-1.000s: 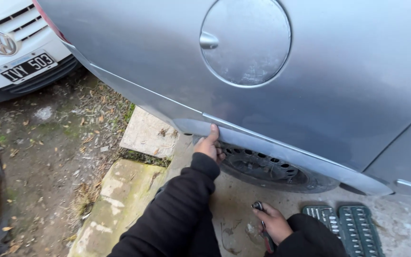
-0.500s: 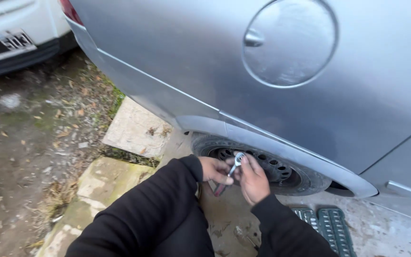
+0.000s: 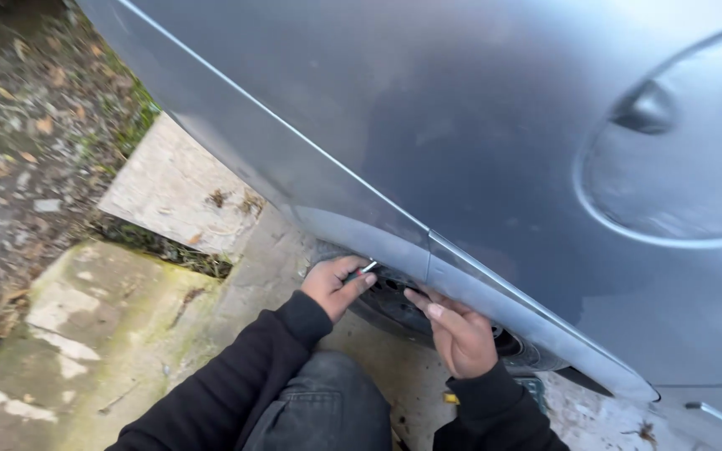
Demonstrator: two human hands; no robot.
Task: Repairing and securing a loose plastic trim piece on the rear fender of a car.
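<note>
Looks like the wheel-bolt stage here. The left hand [image 3: 336,286] is up at the wheel arch with its fingers [image 3: 353,271] pinched round a small metal tool or bolt [image 3: 368,266]; only a shiny tip pokes out, so I honestly can't say which it is. That tip sits right at the lip of the arch, just above the dark wheel [image 3: 394,305]. The right hand [image 3: 460,336] is just beside it, fingers together and stretched toward the rim, touching or nearly touching it, holding nothing that I can see.

My guess: the piece is being lined up with a hole in the wheel, so the next bit needs it set straight and turned by feel, since the view in there is poor.

The grey car body panel [image 3: 478,150] hides most of the wheel, the hub is in deep shadow, and the fuel flap [image 3: 678,167] is cut off at the edge. Something yellow by the right cuff is too small to tell.
</note>
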